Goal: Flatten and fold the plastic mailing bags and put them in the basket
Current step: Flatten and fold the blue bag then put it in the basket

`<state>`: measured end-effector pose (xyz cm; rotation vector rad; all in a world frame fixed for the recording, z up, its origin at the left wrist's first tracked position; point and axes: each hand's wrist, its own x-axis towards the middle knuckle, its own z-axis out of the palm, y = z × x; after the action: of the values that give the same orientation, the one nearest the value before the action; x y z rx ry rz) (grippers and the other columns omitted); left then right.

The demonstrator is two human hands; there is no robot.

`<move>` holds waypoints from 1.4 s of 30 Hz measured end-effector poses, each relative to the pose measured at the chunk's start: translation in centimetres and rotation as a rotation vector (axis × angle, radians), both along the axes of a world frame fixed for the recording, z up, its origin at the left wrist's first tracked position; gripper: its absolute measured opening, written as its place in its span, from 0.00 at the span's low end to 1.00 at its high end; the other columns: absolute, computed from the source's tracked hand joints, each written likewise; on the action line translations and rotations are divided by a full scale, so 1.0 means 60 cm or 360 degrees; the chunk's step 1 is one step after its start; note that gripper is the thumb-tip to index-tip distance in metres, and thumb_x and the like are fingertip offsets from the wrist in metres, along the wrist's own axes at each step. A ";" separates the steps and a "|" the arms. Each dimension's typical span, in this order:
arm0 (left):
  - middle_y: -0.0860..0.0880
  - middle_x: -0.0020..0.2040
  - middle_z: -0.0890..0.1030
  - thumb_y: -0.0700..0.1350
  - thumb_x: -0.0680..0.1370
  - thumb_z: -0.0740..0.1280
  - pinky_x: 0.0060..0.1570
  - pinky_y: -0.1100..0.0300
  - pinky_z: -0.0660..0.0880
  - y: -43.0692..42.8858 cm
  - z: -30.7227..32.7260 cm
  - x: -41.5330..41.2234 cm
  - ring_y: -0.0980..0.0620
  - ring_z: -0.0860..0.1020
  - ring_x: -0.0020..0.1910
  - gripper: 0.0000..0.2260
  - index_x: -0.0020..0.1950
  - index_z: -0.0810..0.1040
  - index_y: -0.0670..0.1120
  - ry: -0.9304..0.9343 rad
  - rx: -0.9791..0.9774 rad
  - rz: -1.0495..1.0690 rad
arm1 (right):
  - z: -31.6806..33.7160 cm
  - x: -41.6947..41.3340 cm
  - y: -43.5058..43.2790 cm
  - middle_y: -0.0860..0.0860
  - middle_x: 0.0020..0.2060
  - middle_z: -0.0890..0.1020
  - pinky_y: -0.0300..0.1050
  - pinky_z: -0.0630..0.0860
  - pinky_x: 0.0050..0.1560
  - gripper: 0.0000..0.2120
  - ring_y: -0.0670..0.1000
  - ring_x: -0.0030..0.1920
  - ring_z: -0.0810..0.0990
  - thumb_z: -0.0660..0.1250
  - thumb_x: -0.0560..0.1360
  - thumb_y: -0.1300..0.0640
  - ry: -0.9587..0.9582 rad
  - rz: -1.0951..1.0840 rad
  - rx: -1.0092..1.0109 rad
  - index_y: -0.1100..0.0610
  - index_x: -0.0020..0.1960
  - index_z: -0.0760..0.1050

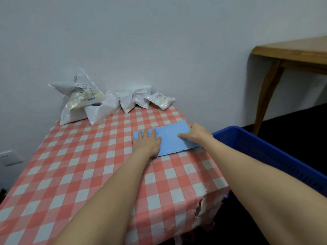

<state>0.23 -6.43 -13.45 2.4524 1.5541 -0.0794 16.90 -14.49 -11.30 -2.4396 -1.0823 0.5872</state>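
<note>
A light blue mailing bag (169,138) lies flat and folded into a strip on the right side of the checked table (74,165). My left hand (147,141) presses palm-down on its left end with straight fingers. My right hand (195,133) rests on its right end, fingers bent down onto the plastic near the table's edge. Several crumpled white and clear mailing bags (99,103) are heaped at the back of the table against the wall. A blue plastic basket (265,152) stands just right of the table, below its level.
The tablecloth is torn at the near right corner (208,207). A wooden table (290,53) stands at the far right. A wall socket (10,157) is low on the left wall. The floor at right is dark.
</note>
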 end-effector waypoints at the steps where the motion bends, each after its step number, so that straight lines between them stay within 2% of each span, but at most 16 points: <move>1: 0.48 0.79 0.42 0.58 0.82 0.43 0.74 0.42 0.41 -0.003 0.003 -0.002 0.45 0.41 0.77 0.25 0.78 0.43 0.54 -0.0004 -0.0024 0.0008 | -0.001 0.002 0.003 0.54 0.59 0.78 0.49 0.75 0.51 0.27 0.57 0.58 0.77 0.69 0.73 0.43 0.0124 -0.0023 0.0106 0.59 0.64 0.71; 5: 0.44 0.79 0.47 0.59 0.82 0.45 0.74 0.43 0.47 0.001 0.031 -0.017 0.44 0.47 0.77 0.27 0.79 0.47 0.50 -0.0206 0.0003 0.0092 | 0.020 0.007 0.015 0.55 0.57 0.79 0.49 0.79 0.48 0.17 0.56 0.54 0.78 0.70 0.74 0.60 0.0641 -0.0191 0.0507 0.57 0.62 0.76; 9: 0.42 0.77 0.55 0.62 0.80 0.51 0.72 0.45 0.56 0.014 0.072 -0.026 0.42 0.56 0.76 0.32 0.78 0.50 0.46 -0.0526 0.0089 0.0215 | 0.048 0.006 0.026 0.54 0.50 0.81 0.43 0.76 0.47 0.14 0.52 0.48 0.78 0.68 0.73 0.66 0.0904 -0.0136 0.0828 0.58 0.57 0.80; 11: 0.43 0.76 0.61 0.64 0.78 0.54 0.70 0.48 0.61 0.024 0.077 -0.025 0.42 0.64 0.72 0.34 0.77 0.55 0.46 -0.0709 -0.0132 0.0223 | 0.056 0.003 0.030 0.53 0.47 0.80 0.42 0.74 0.46 0.11 0.51 0.47 0.78 0.68 0.74 0.66 0.0950 -0.0113 0.0892 0.59 0.55 0.81; 14: 0.46 0.65 0.76 0.66 0.73 0.64 0.63 0.48 0.72 0.029 0.073 -0.028 0.45 0.77 0.59 0.33 0.70 0.71 0.46 -0.1123 -0.0622 0.0267 | 0.057 0.005 0.038 0.53 0.48 0.81 0.42 0.73 0.49 0.08 0.51 0.50 0.78 0.70 0.73 0.65 0.0927 -0.0171 0.0967 0.55 0.50 0.80; 15: 0.47 0.60 0.79 0.64 0.73 0.66 0.59 0.50 0.75 0.030 0.070 -0.026 0.47 0.79 0.55 0.30 0.66 0.74 0.45 -0.1259 -0.0694 0.0274 | 0.057 0.006 0.040 0.53 0.50 0.81 0.42 0.74 0.51 0.09 0.51 0.52 0.78 0.70 0.73 0.63 0.0897 -0.0220 0.0995 0.55 0.52 0.80; 17: 0.47 0.55 0.81 0.55 0.77 0.67 0.49 0.57 0.76 0.030 0.063 -0.015 0.48 0.79 0.49 0.21 0.62 0.76 0.40 -0.1467 -0.0575 0.0334 | 0.052 0.011 0.043 0.53 0.58 0.78 0.45 0.75 0.59 0.19 0.52 0.59 0.77 0.71 0.72 0.60 0.0841 -0.0350 0.1022 0.56 0.63 0.76; 20: 0.42 0.56 0.80 0.48 0.80 0.63 0.47 0.58 0.72 0.031 0.057 0.000 0.45 0.77 0.50 0.16 0.60 0.76 0.37 -0.1601 -0.0293 0.0535 | 0.040 0.012 0.047 0.57 0.65 0.73 0.51 0.76 0.60 0.33 0.56 0.59 0.78 0.70 0.73 0.56 0.0994 -0.0428 0.0947 0.59 0.74 0.62; 22: 0.41 0.58 0.79 0.48 0.81 0.61 0.50 0.55 0.72 0.040 0.053 0.006 0.42 0.77 0.54 0.16 0.60 0.76 0.37 -0.1583 -0.0202 0.0651 | 0.028 0.009 0.049 0.58 0.64 0.75 0.52 0.77 0.59 0.35 0.56 0.57 0.79 0.69 0.73 0.56 0.1069 -0.0347 0.0801 0.59 0.76 0.58; 24: 0.41 0.58 0.78 0.47 0.81 0.59 0.49 0.54 0.72 0.050 0.046 0.013 0.41 0.77 0.56 0.16 0.61 0.74 0.37 -0.1527 -0.0196 0.0713 | 0.017 0.008 0.051 0.57 0.64 0.75 0.53 0.75 0.61 0.30 0.57 0.60 0.77 0.68 0.75 0.61 0.0985 -0.0244 0.0680 0.59 0.74 0.61; 26: 0.41 0.59 0.77 0.46 0.82 0.58 0.51 0.54 0.72 0.055 0.039 0.021 0.41 0.76 0.56 0.15 0.62 0.73 0.38 -0.1474 -0.0185 0.0728 | 0.009 0.008 0.056 0.57 0.64 0.74 0.51 0.74 0.61 0.26 0.57 0.62 0.75 0.64 0.76 0.64 0.0828 -0.0205 0.0676 0.57 0.73 0.64; 29: 0.42 0.60 0.76 0.44 0.81 0.56 0.54 0.52 0.73 0.062 0.027 0.030 0.41 0.76 0.57 0.14 0.63 0.72 0.39 -0.1378 -0.0189 0.0733 | 0.002 0.007 0.065 0.55 0.66 0.74 0.49 0.72 0.62 0.24 0.57 0.64 0.73 0.61 0.77 0.63 0.0472 -0.0135 0.0649 0.55 0.73 0.65; 32: 0.44 0.61 0.76 0.44 0.80 0.57 0.51 0.53 0.73 0.072 0.016 0.029 0.42 0.76 0.56 0.15 0.65 0.70 0.43 -0.1101 -0.0150 0.0660 | -0.009 0.010 0.074 0.55 0.66 0.74 0.48 0.70 0.63 0.22 0.58 0.65 0.72 0.59 0.78 0.61 0.0274 -0.0100 0.0550 0.55 0.72 0.65; 35: 0.43 0.66 0.70 0.43 0.80 0.57 0.61 0.47 0.71 0.080 0.015 0.030 0.41 0.71 0.63 0.18 0.70 0.66 0.43 -0.0800 -0.0028 0.0604 | -0.019 0.013 0.083 0.56 0.66 0.73 0.50 0.71 0.62 0.20 0.59 0.64 0.72 0.58 0.78 0.59 0.0071 -0.0073 0.0422 0.55 0.70 0.67; 39: 0.43 0.73 0.61 0.44 0.81 0.55 0.67 0.49 0.63 0.093 0.018 0.033 0.43 0.62 0.71 0.21 0.74 0.62 0.43 -0.0698 0.0323 0.0325 | -0.014 0.010 0.099 0.50 0.74 0.62 0.52 0.63 0.68 0.25 0.58 0.72 0.60 0.56 0.79 0.56 -0.0175 0.0140 0.0404 0.53 0.76 0.60; 42: 0.45 0.77 0.56 0.46 0.82 0.53 0.73 0.49 0.57 0.099 0.017 0.047 0.45 0.56 0.75 0.23 0.77 0.57 0.46 -0.0602 0.0396 -0.0053 | -0.007 0.005 0.118 0.47 0.78 0.52 0.56 0.54 0.74 0.27 0.59 0.77 0.47 0.52 0.80 0.53 -0.0257 0.0445 0.0248 0.52 0.79 0.51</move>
<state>3.05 -0.49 -12.45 2.4833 1.4244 0.5704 17.19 -7.42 -11.74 -2.2480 -1.4917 0.3760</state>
